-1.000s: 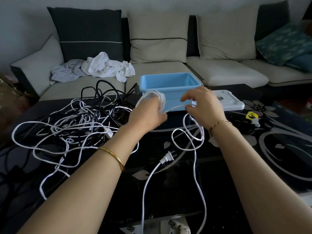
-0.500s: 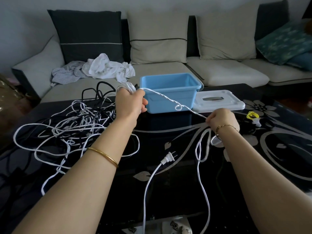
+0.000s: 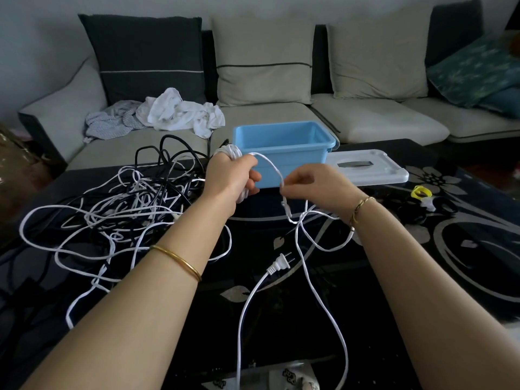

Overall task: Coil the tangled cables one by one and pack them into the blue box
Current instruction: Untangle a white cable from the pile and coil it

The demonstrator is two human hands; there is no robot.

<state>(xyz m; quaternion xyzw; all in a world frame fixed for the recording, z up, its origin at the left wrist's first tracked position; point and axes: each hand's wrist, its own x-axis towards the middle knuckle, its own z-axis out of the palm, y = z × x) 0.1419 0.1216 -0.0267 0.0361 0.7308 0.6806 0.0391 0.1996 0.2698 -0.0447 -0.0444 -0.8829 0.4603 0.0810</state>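
Before the blue box [image 3: 284, 157], left hand [image 3: 229, 180] gripping a half-hidden white coil [image 3: 231, 151], right hand [image 3: 319, 187] pinching its cable [image 3: 272, 165].

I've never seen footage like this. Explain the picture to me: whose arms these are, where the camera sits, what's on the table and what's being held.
There is no machine here: these are a person's two bare arms. The one picture comes from a camera worn on the head, looking forward and down, so the arms reach in from the bottom edge. The left hand has a white cable wound in loops round its fingers. The right hand pinches the same cable a little further along. On the dark patterned table lie a tangle of white and black cables, a white plug, an open blue box and a white lid beside it. Behind the table stands a sofa with crumpled clothes on it.
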